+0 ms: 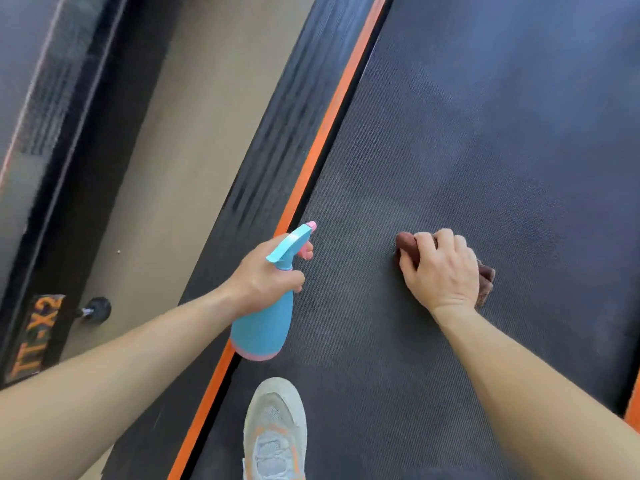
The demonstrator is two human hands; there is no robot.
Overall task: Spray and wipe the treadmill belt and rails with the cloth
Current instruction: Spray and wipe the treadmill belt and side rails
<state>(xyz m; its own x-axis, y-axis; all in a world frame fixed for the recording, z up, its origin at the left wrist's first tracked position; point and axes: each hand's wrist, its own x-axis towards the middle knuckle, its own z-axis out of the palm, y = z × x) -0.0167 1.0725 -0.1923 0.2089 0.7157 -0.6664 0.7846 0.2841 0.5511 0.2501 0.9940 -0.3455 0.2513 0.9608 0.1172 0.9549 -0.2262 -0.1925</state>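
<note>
On the near half of the dark, textured treadmill belt, I am watching the right hand pressing a bunched brown cloth flat against the surface. Its fingers are curling over the cloth and holding it, with folds showing at the far left and right of the hand. To the left, the left hand is holding a blue spray bottle with a pink base and nozzle tip above the belt. Its fingers are wrapping round the bottle's neck, and one fingertip is showing by the pink trigger. The bottle is tilting, with its nozzle pointing far and right and its base hanging over the orange stripe at the belt's left edge. Beyond the stripe, the ribbed black left rail is running diagonally from near left to far right. A pale shoe with orange trim is standing on the belt at the near edge. Left of the rail, tan floor is showing, along with a neighbouring machine's orange "TT-X2" label.
</note>
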